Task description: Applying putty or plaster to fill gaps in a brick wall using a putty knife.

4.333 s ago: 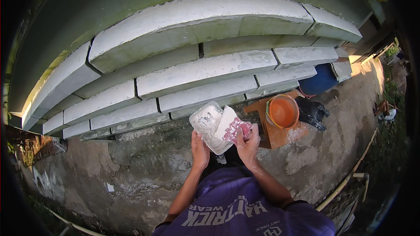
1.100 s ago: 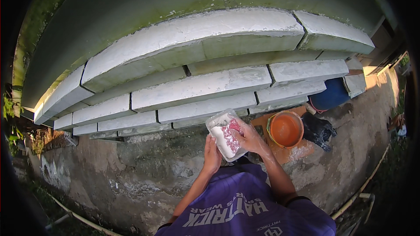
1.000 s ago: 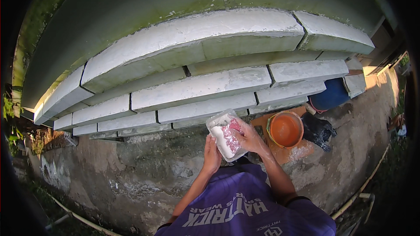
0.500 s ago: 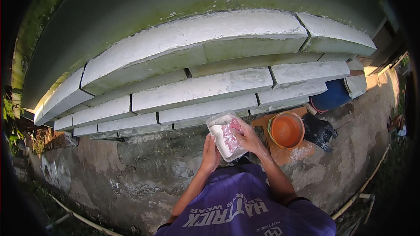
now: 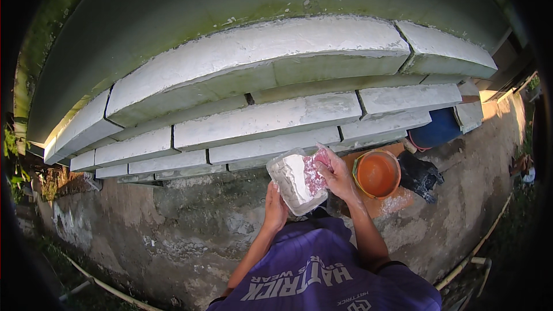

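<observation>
In front of my body I hold a clear, shallow plastic tub (image 5: 279, 169) with thick white paste (image 5: 296, 176) in it. My left hand (image 5: 275, 208) is closed on the tub's left and lower side, its far fingers hidden under the tub. My right hand (image 5: 341, 182) pinches a flat pink scraper (image 5: 314, 177), thumb on top. White paste smears the scraper, which lies over the tub's right side. Its exact shape is partly covered by my fingers.
White-coated wall blocks (image 5: 271, 112) rise in stepped rows ahead. To the right, an orange bucket (image 5: 377, 174) stands on brown cardboard (image 5: 391, 204), beside a black plastic bag (image 5: 419, 174) and a blue tub (image 5: 435, 129). Rough concrete ground (image 5: 190, 230) lies below.
My right hand has drawn the pink scraper rightward across the tub, baring more of the white paste and the tub's floor. The tub has shifted slightly left in my left hand.
</observation>
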The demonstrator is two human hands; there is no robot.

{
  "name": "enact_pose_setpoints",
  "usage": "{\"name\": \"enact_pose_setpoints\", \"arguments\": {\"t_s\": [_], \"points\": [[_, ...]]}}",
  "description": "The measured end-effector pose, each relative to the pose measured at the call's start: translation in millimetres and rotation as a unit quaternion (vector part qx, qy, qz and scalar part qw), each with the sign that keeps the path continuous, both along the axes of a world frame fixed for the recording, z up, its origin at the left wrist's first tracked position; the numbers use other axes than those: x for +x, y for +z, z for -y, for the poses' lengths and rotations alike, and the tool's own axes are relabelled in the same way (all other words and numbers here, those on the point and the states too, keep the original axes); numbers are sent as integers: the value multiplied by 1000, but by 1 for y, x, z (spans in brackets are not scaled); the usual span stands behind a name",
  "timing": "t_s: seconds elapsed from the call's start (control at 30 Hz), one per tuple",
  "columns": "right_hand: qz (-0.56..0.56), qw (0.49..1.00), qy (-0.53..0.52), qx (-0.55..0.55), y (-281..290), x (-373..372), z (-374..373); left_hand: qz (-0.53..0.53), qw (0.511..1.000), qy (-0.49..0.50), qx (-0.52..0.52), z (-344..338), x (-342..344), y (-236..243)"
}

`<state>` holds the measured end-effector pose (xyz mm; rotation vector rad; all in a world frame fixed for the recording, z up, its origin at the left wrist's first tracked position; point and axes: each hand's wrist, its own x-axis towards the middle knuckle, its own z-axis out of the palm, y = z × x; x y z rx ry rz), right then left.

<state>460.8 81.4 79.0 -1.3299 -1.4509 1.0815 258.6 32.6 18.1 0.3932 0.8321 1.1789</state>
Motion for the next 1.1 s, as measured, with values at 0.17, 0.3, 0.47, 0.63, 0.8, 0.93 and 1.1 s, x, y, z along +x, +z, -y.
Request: {"name": "enact_pose_setpoints", "arguments": {"t_s": [0.17, 0.3, 0.47, 0.63, 0.8, 0.93, 1.1], "points": [[6, 996, -53, 67, 11, 13, -6, 6, 1000, 2, -4, 0, -4, -1], [-1, 985, -154, 75, 38, 40, -21, 11, 1000, 14, -8, 1, -11, -8], [191, 921, -189, 282, 75, 59, -51, 15, 1000, 10, -2, 1, -14, -18], [447, 804, -86, 382, 60, 48, -70, 13, 1000, 2, 1, 2, -15, -21], [509, 737, -81, 437, 21, 47, -85, 3, 1000, 10, 9, 7, -18, -23], [530, 715, -76, 449, 4, 48, -97, 6, 1000, 5, -1, 10, -14, -23], [528, 720, -77, 444, -7, 50, -99, -4, 1000, -1, -11, 10, -12, -20]]}}
